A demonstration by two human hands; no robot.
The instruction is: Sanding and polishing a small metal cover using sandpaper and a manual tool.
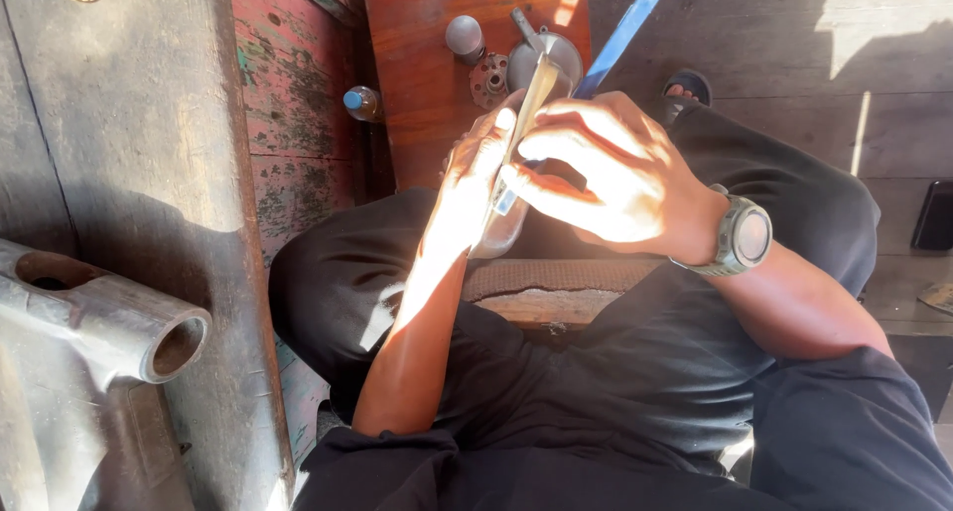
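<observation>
Right hand: your right hand (606, 179), the one with the grey wristwatch (743, 238), is curled tight over the work, its fingers clenched around a blue-handled tool (617, 41) whose handle sticks up and away past your knuckles.
Left hand: your left hand (475, 179) grips a pale flat metal strip (531, 99) from the side, thumb and fingers pinched on it, so both hands meet at 1 spot.
Work piece: the strip stands nearly upright between your 2 hands, above your lap; its lower end is hidden behind your fingers, next to a dull rounded metal part (501, 231) that I cannot make out clearly.
Step in hand: by the look of it, you are working the tool's tip against the strip while the left hand steadies it.
Next move: judging from the grip, it calls for a firm left-hand hold and short, controlled strokes, since the tool tip sits close to your left fingers.
Lap: you sit in dark clothes, a worn wooden block (556, 293) between your knees.
Beyond: on the reddish board (417, 84) lie a grey knob (465, 35), a small flanged disc (489, 79) and a domed metal cap (556, 55); a small bottle with a blue cap (361, 102) lies just left of it.
Far left: a grey metal tube casting (109, 322) rests on the bench.
</observation>
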